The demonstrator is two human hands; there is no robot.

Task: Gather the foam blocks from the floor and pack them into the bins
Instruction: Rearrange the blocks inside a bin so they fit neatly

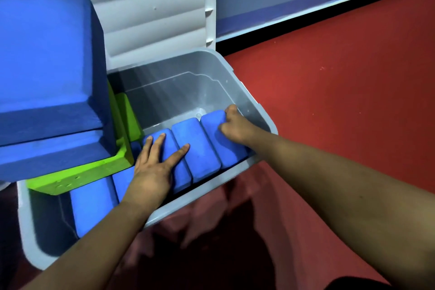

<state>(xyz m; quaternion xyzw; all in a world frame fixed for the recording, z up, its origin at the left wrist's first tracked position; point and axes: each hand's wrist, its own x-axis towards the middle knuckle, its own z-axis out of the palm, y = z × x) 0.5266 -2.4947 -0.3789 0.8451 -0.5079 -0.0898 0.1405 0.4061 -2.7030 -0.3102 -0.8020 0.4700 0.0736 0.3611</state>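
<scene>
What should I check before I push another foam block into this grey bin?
1. White ribbed lid open: ok, upright behind the bin.
2. Room in the grey plastic bin: ok, far floor bare.
3. Row of blue foam blocks on edge along the near wall: ok.
4. Left hand steadying the row: ok, flat on top.
5. Right hand gripping the rightmost blue foam block: ok, fingers curled round its end.
6. Green foam block seated: cannot tell, tilted at left under large blue foam blocks.
</scene>
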